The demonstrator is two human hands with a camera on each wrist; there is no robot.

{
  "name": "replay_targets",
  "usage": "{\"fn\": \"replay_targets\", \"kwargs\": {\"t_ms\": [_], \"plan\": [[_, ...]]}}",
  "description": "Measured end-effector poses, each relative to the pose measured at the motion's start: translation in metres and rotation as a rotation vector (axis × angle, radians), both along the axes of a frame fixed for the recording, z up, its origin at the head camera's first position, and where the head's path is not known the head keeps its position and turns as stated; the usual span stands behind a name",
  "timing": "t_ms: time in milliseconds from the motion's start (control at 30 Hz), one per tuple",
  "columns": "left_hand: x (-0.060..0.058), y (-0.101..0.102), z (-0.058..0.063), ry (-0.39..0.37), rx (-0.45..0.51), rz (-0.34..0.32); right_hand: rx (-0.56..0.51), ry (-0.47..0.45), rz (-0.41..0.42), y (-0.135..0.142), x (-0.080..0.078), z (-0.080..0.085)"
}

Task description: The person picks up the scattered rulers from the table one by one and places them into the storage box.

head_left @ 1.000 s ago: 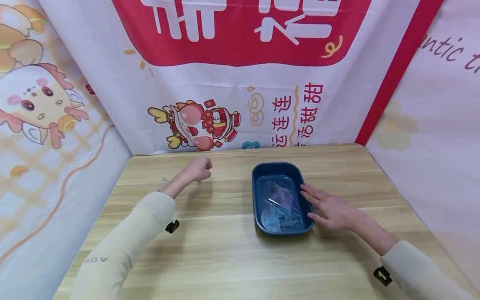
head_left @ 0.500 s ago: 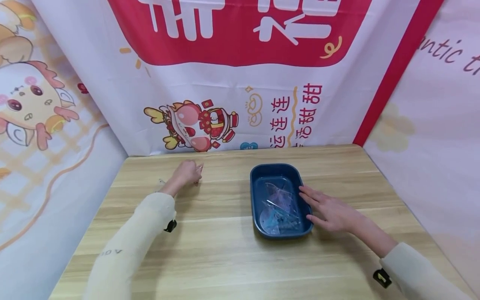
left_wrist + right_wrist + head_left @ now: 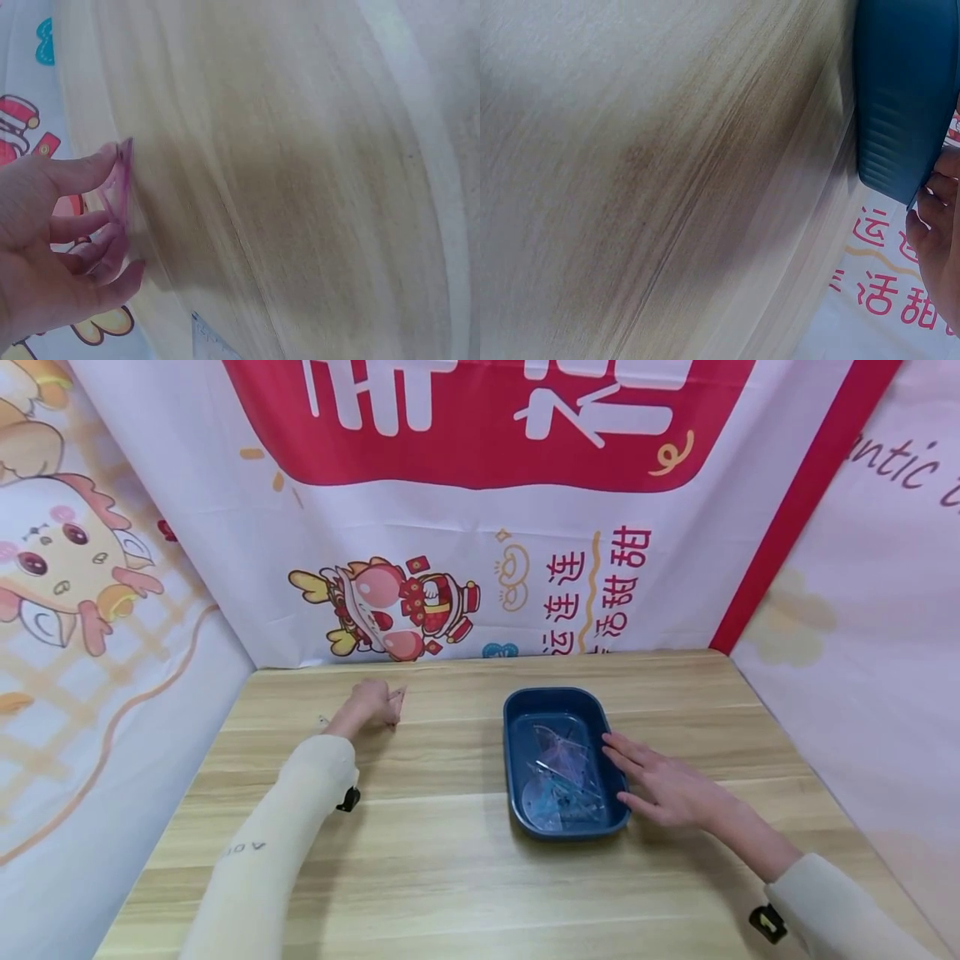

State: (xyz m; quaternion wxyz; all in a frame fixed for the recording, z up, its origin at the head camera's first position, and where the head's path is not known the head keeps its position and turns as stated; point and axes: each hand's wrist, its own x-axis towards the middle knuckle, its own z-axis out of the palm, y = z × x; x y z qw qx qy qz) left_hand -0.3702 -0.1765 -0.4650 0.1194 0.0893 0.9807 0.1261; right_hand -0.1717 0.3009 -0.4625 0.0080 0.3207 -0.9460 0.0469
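Note:
At the back left of the table, my left hand [image 3: 369, 703] pinches a pink see-through set square [image 3: 397, 702] between thumb and fingers. The left wrist view shows the pink set square [image 3: 120, 184] tilted up on edge, with the left hand [image 3: 56, 247] beside it. A clear set square with markings [image 3: 210, 341] lies on the table near that hand, mostly cut off by the frame. On the right rim of a dark blue bin [image 3: 517, 710] rest the fingers of my right hand [image 3: 667, 785]. Clear purple [image 3: 562, 752] and bluish [image 3: 558, 797] plastic drawing pieces lie inside the bin.
Light wood table [image 3: 435, 877] surrounds the bin. A printed cloth [image 3: 480, 510] hangs along the back edge, and further cloths [image 3: 847, 610] close off both sides.
My left hand has drawn a little to the left, and the pink set square now shows in its fingers. The right hand stays at the bin's rim.

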Motion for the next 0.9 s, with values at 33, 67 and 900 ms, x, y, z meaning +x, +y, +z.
{"fn": "replay_targets", "kwargs": {"t_ms": [33, 67, 900], "plan": [[0.001, -0.001, 0.001, -0.020, 0.015, 0.020, -0.001, 0.000, 0.002, 0.000, 0.000, 0.000], [0.002, -0.003, 0.003, -0.032, 0.026, 0.035, -0.002, 0.000, 0.005, -0.001, 0.000, -0.001], [0.025, 0.012, 0.036, 0.000, 0.250, -0.164, -0.010, 0.040, 0.029, 0.000, 0.001, 0.001]]}}
